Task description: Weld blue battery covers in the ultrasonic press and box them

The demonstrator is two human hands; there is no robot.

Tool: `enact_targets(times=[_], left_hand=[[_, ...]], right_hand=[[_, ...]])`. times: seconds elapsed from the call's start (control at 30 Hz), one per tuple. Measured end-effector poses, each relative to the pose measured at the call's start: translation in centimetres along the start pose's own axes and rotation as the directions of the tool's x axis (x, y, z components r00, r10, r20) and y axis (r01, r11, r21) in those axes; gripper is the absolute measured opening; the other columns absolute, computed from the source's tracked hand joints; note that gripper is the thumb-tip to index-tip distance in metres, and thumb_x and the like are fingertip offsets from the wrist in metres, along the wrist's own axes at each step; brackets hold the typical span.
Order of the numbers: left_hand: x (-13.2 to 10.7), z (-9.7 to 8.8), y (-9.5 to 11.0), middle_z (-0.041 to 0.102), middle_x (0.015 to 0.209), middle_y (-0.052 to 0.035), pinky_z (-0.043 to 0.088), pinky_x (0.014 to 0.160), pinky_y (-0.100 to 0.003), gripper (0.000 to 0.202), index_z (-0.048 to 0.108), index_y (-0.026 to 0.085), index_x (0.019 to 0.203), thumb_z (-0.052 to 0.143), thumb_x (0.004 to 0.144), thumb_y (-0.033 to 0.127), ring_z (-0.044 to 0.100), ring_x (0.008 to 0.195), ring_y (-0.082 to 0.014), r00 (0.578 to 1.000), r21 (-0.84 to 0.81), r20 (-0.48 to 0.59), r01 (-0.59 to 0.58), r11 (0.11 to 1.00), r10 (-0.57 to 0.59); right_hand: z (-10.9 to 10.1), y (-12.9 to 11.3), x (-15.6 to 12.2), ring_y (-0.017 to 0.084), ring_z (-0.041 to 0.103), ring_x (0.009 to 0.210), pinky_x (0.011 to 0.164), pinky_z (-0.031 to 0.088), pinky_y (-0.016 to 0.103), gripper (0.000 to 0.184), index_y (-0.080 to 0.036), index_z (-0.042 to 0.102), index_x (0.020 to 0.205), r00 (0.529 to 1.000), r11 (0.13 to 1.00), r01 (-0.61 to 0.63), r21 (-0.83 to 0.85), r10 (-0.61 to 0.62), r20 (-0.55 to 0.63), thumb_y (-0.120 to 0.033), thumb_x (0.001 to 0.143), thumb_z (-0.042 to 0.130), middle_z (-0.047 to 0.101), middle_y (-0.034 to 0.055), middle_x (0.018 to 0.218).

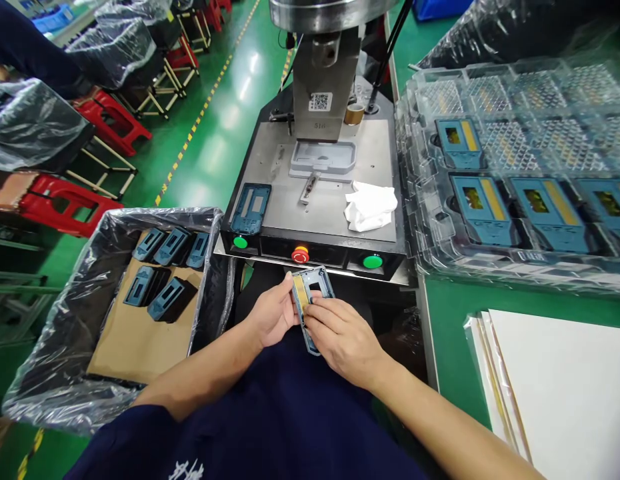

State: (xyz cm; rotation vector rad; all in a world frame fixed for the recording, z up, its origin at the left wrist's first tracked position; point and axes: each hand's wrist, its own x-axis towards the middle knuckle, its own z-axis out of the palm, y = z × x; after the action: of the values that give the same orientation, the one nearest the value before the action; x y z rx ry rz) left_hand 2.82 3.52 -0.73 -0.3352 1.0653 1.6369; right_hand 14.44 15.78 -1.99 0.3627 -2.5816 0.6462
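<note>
A teal plastic frame part with a gold strip (310, 293) is held over my lap, just in front of the press machine. My left hand (273, 313) grips its left edge with closed fingers. From the right, my right hand (340, 337) covers its lower half, fingers pinched on it. Another teal part (251, 207) lies on the left of the press's metal plate (335, 207). A grey nest fixture (323, 160) sits at the plate's middle under the press head (324, 80).
A plastic-lined box (65, 333) with several teal parts (165, 273) stands at my left. Clear trays (510, 200) holding teal parts fill the bench at right. A white cloth (371, 205) lies on the plate. Green buttons (373, 261) and a red stop (301, 254) line the front. White sheets (565, 387) lie at right.
</note>
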Motion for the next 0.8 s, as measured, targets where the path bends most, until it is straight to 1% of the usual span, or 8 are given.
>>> enact_targets(times=[0.07, 0.13, 0.23, 0.3, 0.4, 0.57, 0.7, 0.8], left_hand=[[0.0, 0.0, -0.1, 0.069, 0.105, -0.0182, 0.051, 0.087, -0.041, 0.049, 0.060, 0.007, 0.112, 0.034, 0.096, 0.045, 0.065, 0.098, -0.0263, 0.998, -0.036, 0.039, -0.043, 0.998, 0.044], [-0.1, 0.0, -0.2, 0.068, 0.108, -0.0178, 0.049, 0.091, -0.043, 0.045, 0.059, 0.008, 0.115, 0.037, 0.095, 0.042, 0.065, 0.100, -0.0268, 0.992, -0.085, 0.054, -0.109, 0.990, 0.114], [-0.1, 0.1, -0.4, 0.067, 0.112, -0.0170, 0.045, 0.097, -0.045, 0.038, 0.058, 0.010, 0.118, 0.045, 0.094, 0.037, 0.063, 0.106, -0.0280, 0.975, -0.151, 0.022, -0.213, 0.965, 0.219], [-0.2, 0.4, -0.4, 0.066, 0.114, -0.0164, 0.043, 0.100, -0.045, 0.034, 0.058, 0.011, 0.117, 0.049, 0.092, 0.033, 0.061, 0.111, -0.0280, 0.959, -0.178, 0.026, -0.274, 0.945, 0.282], [-0.5, 0.8, -0.1, 0.064, 0.119, -0.0145, 0.041, 0.101, -0.045, 0.032, 0.059, 0.014, 0.114, 0.051, 0.092, 0.035, 0.058, 0.115, -0.0275, 0.930, -0.155, 0.079, -0.345, 0.926, 0.360], [-1.1, -0.2, 1.0, 0.062, 0.120, -0.0138, 0.043, 0.094, -0.044, 0.036, 0.060, 0.018, 0.110, 0.057, 0.087, 0.044, 0.061, 0.109, -0.0285, 0.903, 0.065, 0.020, -0.430, 0.900, 0.430], [-1.6, -2.1, 1.5, 0.064, 0.115, -0.0148, 0.046, 0.087, -0.040, 0.043, 0.060, 0.016, 0.108, 0.058, 0.084, 0.052, 0.064, 0.099, -0.0261, 0.895, 0.108, -0.077, -0.430, 0.896, 0.439], [-2.1, -3.8, 1.6, 0.066, 0.109, -0.0132, 0.048, 0.081, -0.036, 0.046, 0.060, 0.016, 0.106, 0.061, 0.080, 0.054, 0.065, 0.091, -0.0227, 0.887, 0.088, -0.163, -0.423, 0.902, 0.432]], right_hand=[[-0.4, -0.2, -0.1, 0.025, 0.057, 0.112, 0.095, 0.050, 0.042, 0.027, -0.014, 0.062, 0.111, 0.995, 0.995, -0.096, 0.012, 0.096, -0.039, -0.020, 0.085, 0.058, 0.065, 0.0118, 0.112], [-0.8, -0.3, -0.1, 0.030, 0.053, 0.117, 0.096, 0.049, 0.047, 0.046, -0.013, 0.055, 0.122, 0.970, 0.971, -0.238, -0.009, 0.237, -0.043, -0.034, 0.082, 0.063, 0.058, 0.0170, 0.123], [-1.2, -0.4, 0.1, 0.035, 0.049, 0.120, 0.095, 0.049, 0.051, 0.075, -0.011, 0.043, 0.134, 0.908, 0.907, -0.411, -0.087, 0.416, 0.043, -0.048, 0.075, 0.067, 0.048, 0.0215, 0.133], [-1.5, -0.2, 0.4, 0.034, 0.050, 0.119, 0.095, 0.050, 0.049, 0.076, -0.012, 0.039, 0.137, 0.882, 0.886, -0.447, -0.127, 0.460, 0.106, -0.043, 0.073, 0.068, 0.049, 0.0198, 0.132], [-2.6, 1.1, 1.5, 0.031, 0.050, 0.119, 0.098, 0.048, 0.046, 0.074, -0.012, 0.035, 0.138, 0.888, 0.894, -0.419, -0.159, 0.440, 0.136, -0.033, 0.074, 0.065, 0.051, 0.0185, 0.130], [-6.7, 6.7, 6.0, 0.032, 0.050, 0.121, 0.102, 0.044, 0.046, 0.071, -0.010, 0.039, 0.137, 0.926, 0.921, -0.326, -0.214, 0.356, 0.125, -0.036, 0.074, 0.062, 0.051, 0.0194, 0.132], [-9.9, 13.1, 11.6, 0.033, 0.052, 0.119, 0.101, 0.043, 0.045, 0.072, -0.011, 0.047, 0.133, 0.911, 0.895, -0.318, -0.314, 0.380, 0.160, -0.036, 0.069, 0.068, 0.054, 0.0164, 0.130], [-10.8, 17.2, 15.7, 0.032, 0.055, 0.115, 0.099, 0.044, 0.041, 0.070, -0.012, 0.050, 0.130, 0.885, 0.871, -0.312, -0.379, 0.412, 0.217, -0.033, 0.066, 0.070, 0.057, 0.0150, 0.127]])
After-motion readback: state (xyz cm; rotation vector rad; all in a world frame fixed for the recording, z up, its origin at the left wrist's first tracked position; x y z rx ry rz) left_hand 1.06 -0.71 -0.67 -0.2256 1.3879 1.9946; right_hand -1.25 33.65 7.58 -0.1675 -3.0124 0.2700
